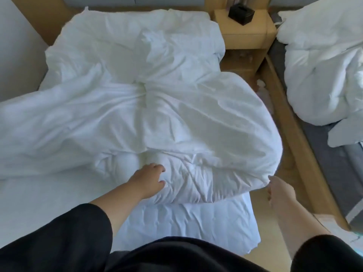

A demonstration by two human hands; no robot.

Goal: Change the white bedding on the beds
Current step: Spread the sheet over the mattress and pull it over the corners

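Observation:
A crumpled white duvet [137, 99] covers most of the near bed, bunched into a knot near its middle. Below it lies a flat white sheet [186, 220] at the foot of the mattress. My left hand [149, 181] rests on the duvet's near edge with its fingers curled into the fabric. My right hand [279, 191] hangs blurred at the duvet's right corner, its fingertips touching the cloth; whether it pinches the corner cannot be told. Black sleeves cover both forearms.
A wooden nightstand [245, 34] with a black box [241, 13] stands between the beds. On the right, a second bed has a grey mattress [334, 163] and a heaped white duvet [322, 75]. A wooden floor strip [288, 146] runs between the beds.

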